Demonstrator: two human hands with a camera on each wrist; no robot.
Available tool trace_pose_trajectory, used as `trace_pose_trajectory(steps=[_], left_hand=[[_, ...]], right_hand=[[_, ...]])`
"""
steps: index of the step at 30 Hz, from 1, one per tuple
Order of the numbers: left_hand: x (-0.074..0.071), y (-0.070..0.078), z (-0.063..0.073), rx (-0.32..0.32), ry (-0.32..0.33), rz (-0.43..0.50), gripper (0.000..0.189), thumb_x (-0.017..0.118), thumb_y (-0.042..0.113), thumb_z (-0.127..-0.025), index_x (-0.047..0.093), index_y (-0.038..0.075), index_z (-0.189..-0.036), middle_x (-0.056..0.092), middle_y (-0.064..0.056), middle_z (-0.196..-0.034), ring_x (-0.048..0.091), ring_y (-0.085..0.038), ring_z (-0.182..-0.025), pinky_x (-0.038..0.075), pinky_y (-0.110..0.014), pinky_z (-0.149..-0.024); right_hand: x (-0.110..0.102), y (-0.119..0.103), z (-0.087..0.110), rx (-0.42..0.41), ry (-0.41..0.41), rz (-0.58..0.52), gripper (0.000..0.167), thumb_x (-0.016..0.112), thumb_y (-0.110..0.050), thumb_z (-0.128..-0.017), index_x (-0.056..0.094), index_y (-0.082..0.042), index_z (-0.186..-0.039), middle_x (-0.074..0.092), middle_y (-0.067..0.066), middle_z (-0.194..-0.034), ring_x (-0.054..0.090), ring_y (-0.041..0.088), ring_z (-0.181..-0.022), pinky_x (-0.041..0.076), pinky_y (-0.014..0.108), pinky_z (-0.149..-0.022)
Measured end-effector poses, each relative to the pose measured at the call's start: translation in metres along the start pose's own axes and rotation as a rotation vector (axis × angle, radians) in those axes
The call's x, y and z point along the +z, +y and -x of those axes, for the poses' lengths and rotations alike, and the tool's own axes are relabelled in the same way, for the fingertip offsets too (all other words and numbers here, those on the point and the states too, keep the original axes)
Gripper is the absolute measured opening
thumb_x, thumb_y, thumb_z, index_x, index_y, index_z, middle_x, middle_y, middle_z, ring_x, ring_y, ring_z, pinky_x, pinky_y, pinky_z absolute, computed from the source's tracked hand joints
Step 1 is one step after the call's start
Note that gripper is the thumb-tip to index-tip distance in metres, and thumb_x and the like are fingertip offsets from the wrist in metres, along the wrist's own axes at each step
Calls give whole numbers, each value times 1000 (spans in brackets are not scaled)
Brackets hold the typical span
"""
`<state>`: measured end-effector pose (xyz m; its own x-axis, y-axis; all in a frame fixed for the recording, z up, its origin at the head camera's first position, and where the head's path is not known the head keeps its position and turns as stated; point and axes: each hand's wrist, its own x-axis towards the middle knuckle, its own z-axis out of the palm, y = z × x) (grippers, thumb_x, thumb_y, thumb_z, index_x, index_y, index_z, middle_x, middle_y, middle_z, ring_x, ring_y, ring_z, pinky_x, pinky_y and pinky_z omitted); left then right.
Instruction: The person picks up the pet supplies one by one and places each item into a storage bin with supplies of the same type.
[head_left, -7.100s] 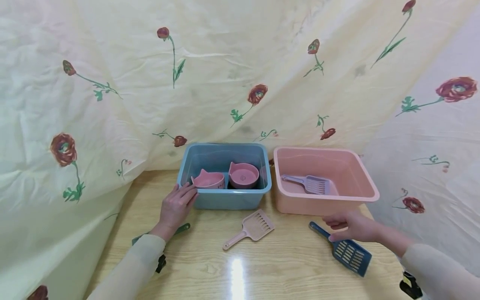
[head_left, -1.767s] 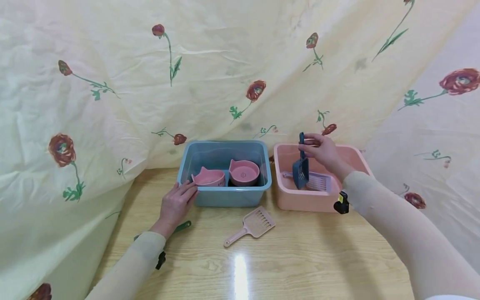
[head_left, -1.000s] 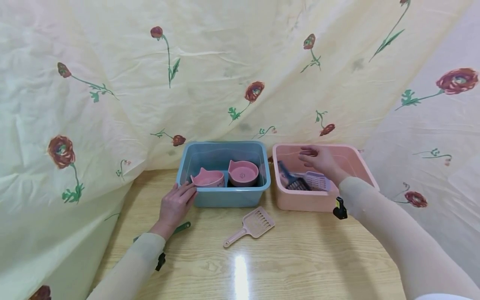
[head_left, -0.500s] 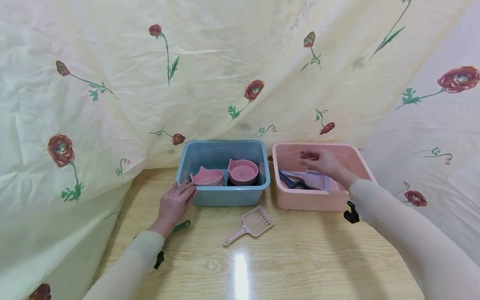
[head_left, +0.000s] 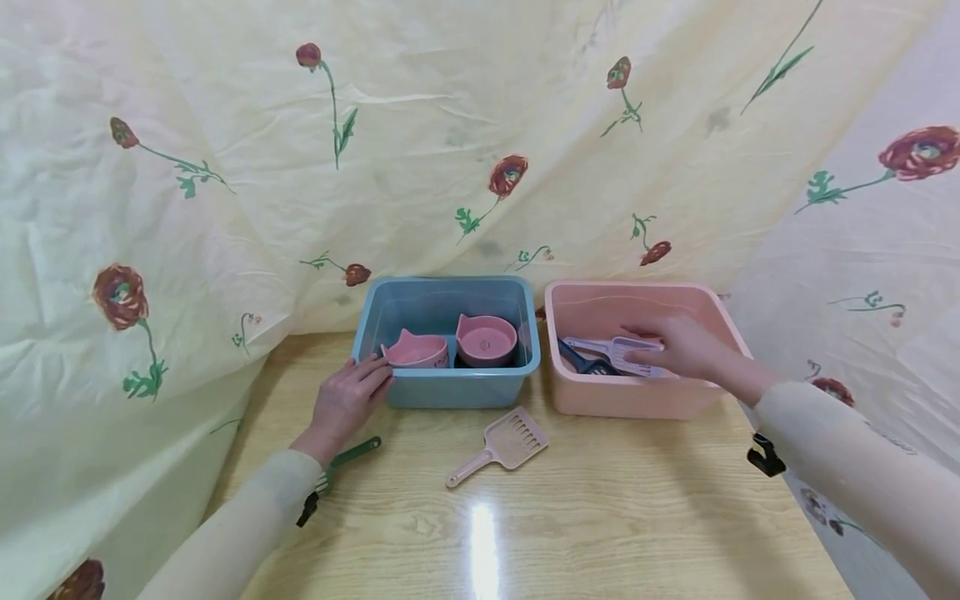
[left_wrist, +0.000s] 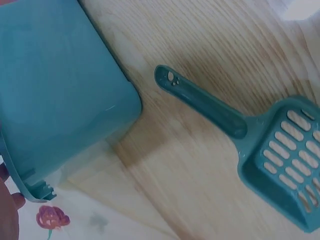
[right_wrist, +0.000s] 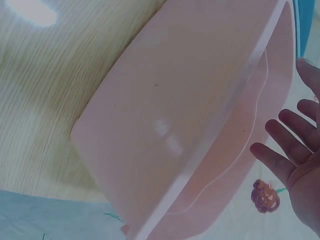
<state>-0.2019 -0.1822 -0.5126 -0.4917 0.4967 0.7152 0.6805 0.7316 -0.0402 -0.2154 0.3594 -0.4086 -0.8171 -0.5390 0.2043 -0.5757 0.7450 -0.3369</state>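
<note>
My left hand (head_left: 347, 398) rests on the front left corner of the blue litter box (head_left: 453, 387), fingers over the rim. Two pink cat-eared bowls (head_left: 486, 340) sit inside that box. Over the pink litter box (head_left: 637, 398) is my right hand (head_left: 678, 343), which holds nothing; the right wrist view shows its fingers (right_wrist: 272, 159) spread. In the pink box lie a lavender litter scoop (head_left: 600, 345) and a dark blue litter scoop (head_left: 576, 358), side by side. The right hand overlaps part of the lavender one.
A light pink litter scoop (head_left: 512, 442) lies on the wooden table (head_left: 570, 517) before the boxes. By the left forearm is a green litter scoop (left_wrist: 205, 107), partly covered in the head view. A flowered cloth (head_left: 420, 167) hangs close behind both boxes.
The right hand has carried the dark blue scoop from the table into the pink box and let go; it has since moved right and lower. The left hand has kept its place on the rim.
</note>
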Motion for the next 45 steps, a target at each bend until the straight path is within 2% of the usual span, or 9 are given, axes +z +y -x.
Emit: trace_pose_trajectory(steps=[3,8,12,16,24,32,40,43,45], left_hand=[[-1,-1,-1,6,-17,-4,33,96,8,-78,81,3,-107,80,-17,-111,79,-37,-100,63,-62,-85],[-3,-2,-1,6,-62,-13,31,93,12,-82,82,4,-110,80,-16,-114,79,-36,-102,63,-60,-86],[-4,-2,-2,3,-84,-16,30,93,13,-83,82,4,-110,80,-15,-114,79,-35,-103,63,-60,-87],[-5,-1,-1,0,-89,-29,31,93,14,-83,82,4,-110,80,-15,-114,79,-35,-103,62,-60,-88],[-1,1,2,-23,-36,-24,33,94,12,-81,82,3,-110,80,-17,-112,78,-38,-103,61,-62,-88],[4,3,6,-49,1,-43,33,94,12,-80,82,3,-110,80,-17,-112,78,-38,-104,61,-62,-89],[10,4,10,-58,67,-39,35,95,8,-77,82,2,-109,80,-18,-112,78,-40,-103,61,-63,-89],[12,6,11,-70,83,-35,24,87,13,-90,81,2,-111,80,-18,-113,78,-40,-105,60,-64,-91],[13,7,11,-80,94,-33,24,86,14,-91,81,2,-111,80,-19,-112,77,-41,-106,59,-65,-90]], right_hand=[[-1,0,7,-63,25,20,45,91,-16,-87,76,-9,-129,78,7,-123,75,23,-108,61,44,-89],[0,-3,17,-39,21,45,50,91,-22,-88,74,-15,-134,78,1,-125,71,15,-101,59,41,-84],[1,-12,21,-4,9,52,52,91,-24,-88,74,-12,-136,77,6,-129,73,22,-109,61,51,-90],[4,-29,20,-1,11,52,54,92,-24,-86,75,-5,-133,77,12,-128,75,29,-110,62,53,-89],[20,-69,6,-131,5,97,57,95,-29,-82,76,-16,-134,77,3,-130,73,26,-111,62,47,-84],[47,-103,-15,-169,-233,-45,57,88,-35,-90,72,-11,-140,74,5,-137,71,28,-125,60,50,-101],[78,-133,-43,-248,-432,-101,55,85,-34,-94,69,-11,-142,72,3,-139,69,24,-127,58,46,-106],[90,-141,-51,-252,-479,-97,53,86,-34,-93,71,-15,-140,73,0,-137,69,21,-125,58,42,-105],[98,-145,-55,-250,-500,-94,52,87,-33,-92,72,-15,-139,73,-2,-136,69,19,-126,57,40,-107]])
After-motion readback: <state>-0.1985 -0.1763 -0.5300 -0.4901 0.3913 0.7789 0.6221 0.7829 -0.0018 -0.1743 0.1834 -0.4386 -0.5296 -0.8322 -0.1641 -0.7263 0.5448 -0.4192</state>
